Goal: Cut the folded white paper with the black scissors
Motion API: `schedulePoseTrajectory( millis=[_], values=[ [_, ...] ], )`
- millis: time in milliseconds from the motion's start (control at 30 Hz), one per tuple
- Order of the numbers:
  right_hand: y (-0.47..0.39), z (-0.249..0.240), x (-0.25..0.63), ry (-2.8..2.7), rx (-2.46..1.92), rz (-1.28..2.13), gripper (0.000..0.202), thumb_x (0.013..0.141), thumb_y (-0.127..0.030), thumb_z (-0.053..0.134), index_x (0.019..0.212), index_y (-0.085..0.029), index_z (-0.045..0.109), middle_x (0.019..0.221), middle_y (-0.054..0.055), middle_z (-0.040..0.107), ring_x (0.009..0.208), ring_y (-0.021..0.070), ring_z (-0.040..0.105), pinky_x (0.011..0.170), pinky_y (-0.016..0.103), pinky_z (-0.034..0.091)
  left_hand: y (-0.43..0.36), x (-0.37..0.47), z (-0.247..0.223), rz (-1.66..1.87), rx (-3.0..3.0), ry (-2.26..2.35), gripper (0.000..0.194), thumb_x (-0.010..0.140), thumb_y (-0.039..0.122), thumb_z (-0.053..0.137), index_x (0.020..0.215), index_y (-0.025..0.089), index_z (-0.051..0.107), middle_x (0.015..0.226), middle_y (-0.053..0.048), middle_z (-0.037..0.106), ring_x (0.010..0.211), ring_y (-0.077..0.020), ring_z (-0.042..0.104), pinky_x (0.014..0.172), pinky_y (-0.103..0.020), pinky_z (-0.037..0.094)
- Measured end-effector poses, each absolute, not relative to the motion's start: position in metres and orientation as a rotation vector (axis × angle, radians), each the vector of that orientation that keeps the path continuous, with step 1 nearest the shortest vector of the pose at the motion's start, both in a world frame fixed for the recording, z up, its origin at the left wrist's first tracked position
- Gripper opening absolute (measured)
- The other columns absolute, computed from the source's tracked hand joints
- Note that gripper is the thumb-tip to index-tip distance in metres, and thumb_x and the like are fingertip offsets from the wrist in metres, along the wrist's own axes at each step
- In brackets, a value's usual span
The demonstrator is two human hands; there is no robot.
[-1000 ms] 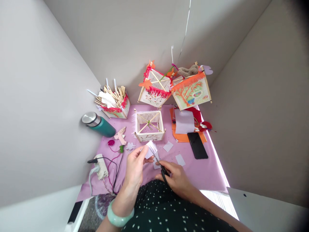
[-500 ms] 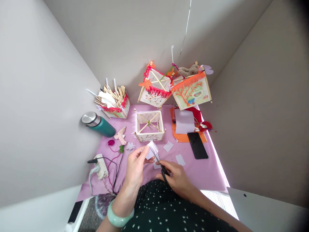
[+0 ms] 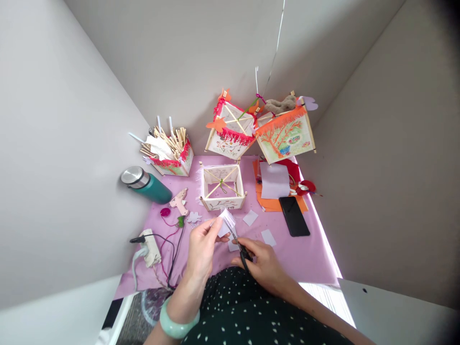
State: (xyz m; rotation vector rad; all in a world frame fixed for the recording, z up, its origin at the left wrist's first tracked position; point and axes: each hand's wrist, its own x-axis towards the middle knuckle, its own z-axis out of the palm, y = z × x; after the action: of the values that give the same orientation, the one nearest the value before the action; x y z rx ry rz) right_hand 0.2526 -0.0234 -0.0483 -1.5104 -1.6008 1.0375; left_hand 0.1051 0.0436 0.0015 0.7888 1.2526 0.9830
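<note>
Between thumb and fingers, my left hand (image 3: 203,242) pinches a small piece of pale lilac paper (image 3: 224,227) whose far edge is cut into thin strips. My right hand (image 3: 261,260) is wrapped round the black handles of a pair of scissors (image 3: 246,255). The scissor blades lie at the fringed side of the paper. Just beyond the hands stands a white square lantern frame (image 3: 223,203) with crossed sticks across its top and a pale fringe on its left side. Small paper pieces (image 3: 250,218) lie on the cloth to the right.
A pink glue gun (image 3: 179,201), teal bottle (image 3: 154,188) and power strip (image 3: 152,249) with cables lie left. Behind is a box of sticks (image 3: 172,163). Two decorated lanterns (image 3: 287,136) hang at the back. A phone (image 3: 294,216) and coloured paper sheets (image 3: 275,181) lie right.
Almost nothing differs. The hands, paper and scissors hold nearly the same place, with only a very slight shift at the paper.
</note>
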Motion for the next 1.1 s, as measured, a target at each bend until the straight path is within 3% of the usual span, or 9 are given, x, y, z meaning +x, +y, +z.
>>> schedulePoseTrajectory(
  millis=[1100],
  values=[
    [-0.0254,-0.0495,0.2538,-1.616,-1.482,0.994,0.029,0.084,-0.037,0.068,0.106,-0.017,0.071,0.079,0.003,0.07,0.066,0.0152,0.06,0.063,0.024,0.044,0.0452,0.1048,0.0044,0.979,0.749,1.25,0.033,0.07,0.042,0.077,0.081,0.011,0.074,0.072,-0.005,0.069,0.06,-0.0145,0.062,0.059,-0.027,0.054]
  ],
)
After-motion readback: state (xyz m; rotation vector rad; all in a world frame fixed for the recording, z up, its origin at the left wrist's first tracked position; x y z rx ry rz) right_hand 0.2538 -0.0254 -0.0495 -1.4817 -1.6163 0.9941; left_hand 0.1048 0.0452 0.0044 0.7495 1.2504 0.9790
